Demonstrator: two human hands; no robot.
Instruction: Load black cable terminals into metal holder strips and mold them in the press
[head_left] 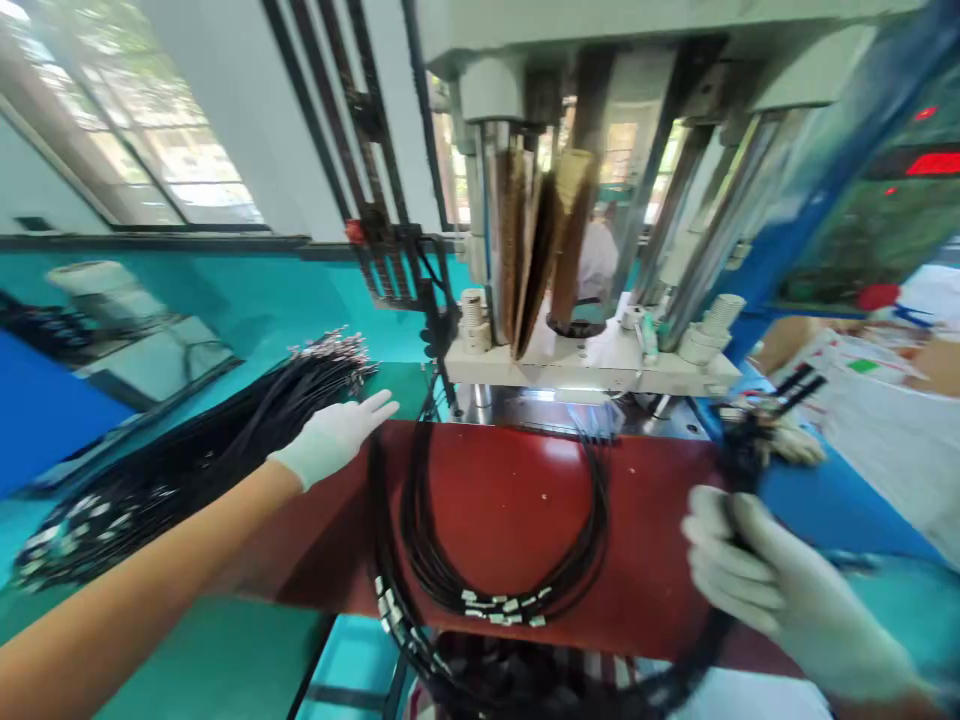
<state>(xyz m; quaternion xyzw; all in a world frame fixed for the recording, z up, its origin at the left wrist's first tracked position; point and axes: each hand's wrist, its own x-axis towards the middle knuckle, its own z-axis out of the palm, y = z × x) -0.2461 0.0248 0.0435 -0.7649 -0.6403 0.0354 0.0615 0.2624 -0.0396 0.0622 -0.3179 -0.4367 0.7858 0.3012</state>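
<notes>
My left hand [337,435], in a white glove, stretches its fingers out flat at the near end of a pile of black cables [247,415]. Nothing is held in it. At the right, my right hand [750,570], also gloved and blurred, is closed round a bundle of black cables [694,665]. Its upper ends stick out above the fist. This bundle sags below the board's front edge and seems to rise again at the left. Between my hands, a second cable bundle [517,600] with white tags lies in a U on the red board [510,490].
A press with metal columns [686,270] and a white lower plate [517,372] stands behind the board. Brown cardboard-like sheets [525,260] lean between the columns. White bags [877,410] lie at the right. A blue panel [52,410] borders the left side.
</notes>
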